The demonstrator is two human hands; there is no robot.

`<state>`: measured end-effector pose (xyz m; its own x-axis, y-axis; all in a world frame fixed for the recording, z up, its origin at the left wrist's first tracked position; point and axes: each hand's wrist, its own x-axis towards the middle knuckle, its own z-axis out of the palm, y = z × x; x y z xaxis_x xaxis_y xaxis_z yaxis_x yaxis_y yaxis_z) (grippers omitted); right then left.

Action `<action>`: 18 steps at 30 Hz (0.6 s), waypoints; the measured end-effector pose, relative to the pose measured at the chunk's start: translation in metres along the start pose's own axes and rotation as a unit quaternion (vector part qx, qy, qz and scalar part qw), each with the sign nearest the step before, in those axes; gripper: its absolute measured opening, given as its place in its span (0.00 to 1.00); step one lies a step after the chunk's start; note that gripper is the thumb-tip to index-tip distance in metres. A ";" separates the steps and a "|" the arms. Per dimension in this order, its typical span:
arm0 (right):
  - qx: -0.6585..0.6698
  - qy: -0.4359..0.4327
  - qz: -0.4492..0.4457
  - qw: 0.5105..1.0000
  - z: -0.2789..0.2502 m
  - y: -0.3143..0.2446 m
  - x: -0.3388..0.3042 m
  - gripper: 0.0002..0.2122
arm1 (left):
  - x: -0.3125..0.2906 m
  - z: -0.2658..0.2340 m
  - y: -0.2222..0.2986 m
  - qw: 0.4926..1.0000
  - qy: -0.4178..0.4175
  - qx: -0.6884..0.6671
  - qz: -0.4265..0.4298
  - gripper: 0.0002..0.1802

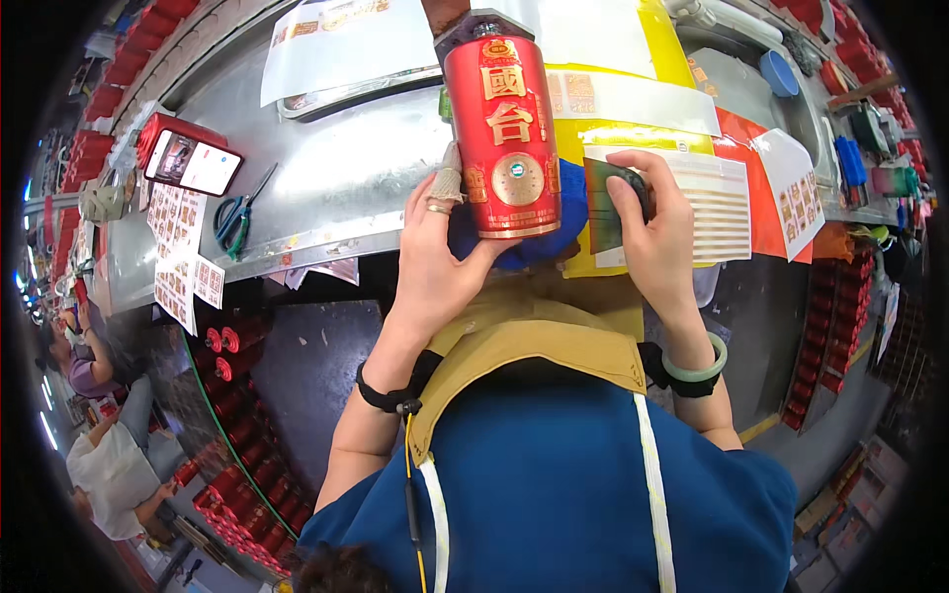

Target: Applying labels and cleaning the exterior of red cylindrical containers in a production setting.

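Note:
My left hand (435,262) grips the lower part of a red bottle (501,138) with gold characters and a round gold emblem. Its thumb lies by the bottle's base; a cloth wrap covers one fingertip, and another finger wears a ring. To the right, my right hand (657,222) is closed around a dark, rounded-edged piece (625,188), whose exact kind I cannot make out. That hand rests over a white sheet with gold stripes (720,210). Behind the bottle's lower end sits something blue (569,212), partly hidden.
On the metal bench, scissors (233,222) lie left of the bottle, near a phone (193,163) and gold label sheets (178,242). More label sheets (794,193) lie at right, with a blue cup (779,74) farther back. Red bottles (242,415) crowd the lower left; another person (114,469) sits beyond.

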<state>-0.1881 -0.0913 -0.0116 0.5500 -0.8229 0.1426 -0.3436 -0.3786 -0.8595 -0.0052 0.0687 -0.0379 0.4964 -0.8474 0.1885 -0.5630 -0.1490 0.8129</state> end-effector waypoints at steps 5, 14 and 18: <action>0.134 0.011 0.025 0.991 0.006 0.004 -0.007 0.08 | 0.001 -0.009 -0.003 0.979 -0.030 -0.202 -0.027 0.44; 0.157 0.038 0.024 0.987 0.006 -0.001 -0.018 0.08 | -0.002 0.005 -0.004 0.968 -0.033 -0.243 -0.061 0.36; 0.172 0.030 0.025 0.984 0.004 0.001 -0.021 0.08 | 0.004 0.002 0.002 0.970 -0.050 -0.233 -0.043 0.35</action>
<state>-0.1969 -0.0728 -0.0179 0.4898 -0.8642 0.1148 -0.0851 -0.1784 -0.9803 -0.0053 0.0641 -0.0365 0.4479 -0.8911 0.0729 -0.1508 0.0050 0.9885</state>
